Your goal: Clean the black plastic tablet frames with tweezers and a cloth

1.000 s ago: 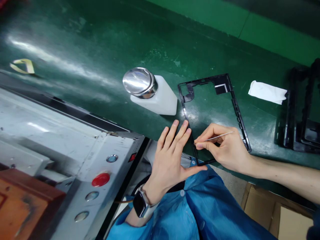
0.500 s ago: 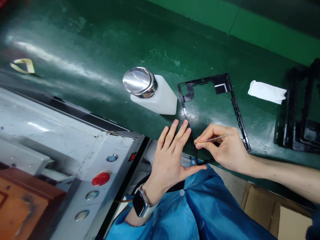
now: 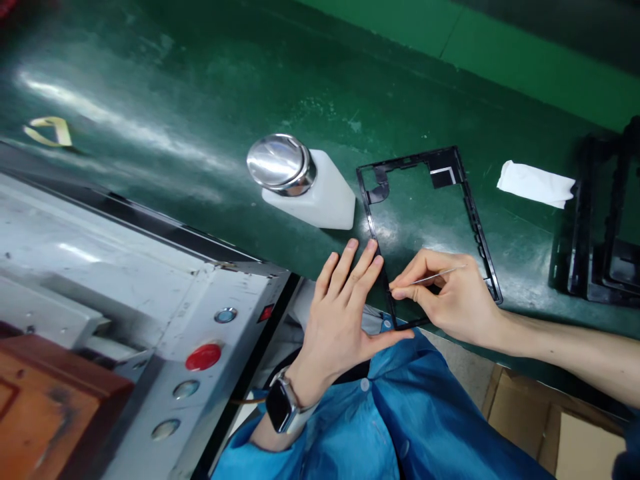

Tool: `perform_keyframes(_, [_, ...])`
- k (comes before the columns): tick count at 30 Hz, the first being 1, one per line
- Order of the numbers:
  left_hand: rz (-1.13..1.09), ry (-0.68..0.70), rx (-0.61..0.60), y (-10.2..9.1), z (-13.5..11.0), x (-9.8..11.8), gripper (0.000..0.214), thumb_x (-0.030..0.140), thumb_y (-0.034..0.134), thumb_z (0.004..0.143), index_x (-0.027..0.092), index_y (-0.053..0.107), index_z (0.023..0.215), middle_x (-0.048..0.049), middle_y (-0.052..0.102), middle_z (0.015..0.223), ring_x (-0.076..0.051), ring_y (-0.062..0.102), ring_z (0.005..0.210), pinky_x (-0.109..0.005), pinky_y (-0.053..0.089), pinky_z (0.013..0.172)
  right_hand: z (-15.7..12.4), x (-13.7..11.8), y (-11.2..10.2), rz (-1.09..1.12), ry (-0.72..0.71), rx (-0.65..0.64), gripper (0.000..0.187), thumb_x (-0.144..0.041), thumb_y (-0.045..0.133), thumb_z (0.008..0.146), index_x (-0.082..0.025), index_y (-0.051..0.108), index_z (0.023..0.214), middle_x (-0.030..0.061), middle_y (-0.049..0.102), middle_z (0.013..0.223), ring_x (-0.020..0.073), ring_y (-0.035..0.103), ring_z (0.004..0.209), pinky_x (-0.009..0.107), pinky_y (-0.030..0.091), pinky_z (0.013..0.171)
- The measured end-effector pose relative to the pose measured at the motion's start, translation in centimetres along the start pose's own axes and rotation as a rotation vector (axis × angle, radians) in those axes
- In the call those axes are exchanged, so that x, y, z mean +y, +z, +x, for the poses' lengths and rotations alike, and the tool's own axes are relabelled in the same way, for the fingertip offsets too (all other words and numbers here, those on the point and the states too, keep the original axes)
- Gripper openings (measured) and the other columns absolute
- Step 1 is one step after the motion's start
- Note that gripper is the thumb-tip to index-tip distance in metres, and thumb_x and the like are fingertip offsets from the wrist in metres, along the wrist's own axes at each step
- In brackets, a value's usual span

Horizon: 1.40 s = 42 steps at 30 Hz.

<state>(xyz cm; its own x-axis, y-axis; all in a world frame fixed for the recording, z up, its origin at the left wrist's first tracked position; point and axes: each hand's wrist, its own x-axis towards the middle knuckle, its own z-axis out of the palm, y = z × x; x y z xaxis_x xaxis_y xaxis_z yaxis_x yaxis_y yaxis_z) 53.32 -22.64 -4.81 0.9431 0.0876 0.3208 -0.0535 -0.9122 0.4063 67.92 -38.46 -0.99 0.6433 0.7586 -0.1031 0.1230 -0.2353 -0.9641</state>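
Note:
A thin black rectangular frame (image 3: 369, 215) lies on the green bench, its near edge close to my body. Fingers stretched out, my left hand (image 3: 340, 303) rests against the frame's left side, with the thumb along its near edge. My right hand (image 3: 447, 293) pinches a thin metal tweezer-like tool (image 3: 434, 275), its tip at the inner side of the frame's left bar. What lies at that tip is too small to make out. Just left of the frame stands a white dispenser bottle (image 3: 327, 193) with a shiny metal cap.
A folded white wipe (image 3: 536, 185) lies right of the frame, beside stacked black frames (image 3: 593, 267). A yellowish strip (image 3: 63, 132) is at the far left. A machine panel with a red button (image 3: 203, 357) borders the bench; cardboard (image 3: 525, 413) sits below right.
Almost nothing differs. The whole view has shifted very slightly, while both hands, the tool and the frame keep their places relative to one another.

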Motion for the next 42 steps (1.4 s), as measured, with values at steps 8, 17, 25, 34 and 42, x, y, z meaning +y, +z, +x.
perform_keyframes(8, [-0.007,-0.004,-0.003,-0.01,-0.06,-0.07,0.106,0.077,0.071,0.092,0.015,0.033,0.169,-0.0212,0.046,0.171,-0.040,0.034,0.165,-0.056,0.026,0.135,-0.02,0.00,-0.05,0.046,-0.012,0.012,0.011,-0.017,0.081,0.091,-0.021,0.076,0.082,0.0018,0.082,0.084,0.0189,0.080,0.078,0.028,0.064,0.065])
perform_keyframes(17, [-0.008,-0.006,-0.005,0.02,-0.10,-0.12,0.107,0.077,0.072,0.091,0.017,0.031,0.171,-0.0199,0.045,0.172,-0.040,0.033,0.165,-0.056,0.026,0.135,-0.07,0.06,-0.01,0.041,0.003,0.013,0.011,-0.018,0.081,0.092,-0.021,0.077,0.083,0.0025,0.082,0.087,0.0198,0.080,0.081,0.029,0.064,0.067])
perform_keyframes(25, [-0.010,-0.004,0.000,-0.04,-0.03,-0.09,0.105,0.076,0.070,0.093,0.018,0.030,0.171,-0.0199,0.046,0.172,-0.040,0.036,0.164,-0.057,0.027,0.134,-0.06,0.00,-0.12,0.003,-0.010,-0.010,0.013,-0.017,0.081,0.091,-0.021,0.075,0.080,0.0021,0.082,0.084,0.0190,0.078,0.075,0.029,0.062,0.064])
perform_keyframes(34, [-0.006,-0.005,-0.012,0.02,-0.10,-0.16,0.108,0.079,0.069,0.092,0.015,0.032,0.170,-0.0210,0.046,0.172,-0.040,0.033,0.165,-0.057,0.026,0.135,0.04,0.02,0.02,0.022,-0.009,-0.006,0.011,-0.018,0.080,0.092,-0.021,0.076,0.082,0.0025,0.082,0.085,0.0195,0.079,0.078,0.029,0.063,0.065])
perform_keyframes(42, [0.010,-0.019,-0.049,-0.49,0.16,0.15,0.104,0.073,0.073,0.093,0.013,0.033,0.169,-0.0211,0.044,0.172,-0.036,0.028,0.168,-0.051,0.020,0.139,0.07,-0.13,-0.09,0.049,0.015,-0.019,0.011,-0.017,0.079,0.093,-0.022,0.076,0.083,0.0025,0.081,0.086,0.0205,0.080,0.081,0.030,0.064,0.065])
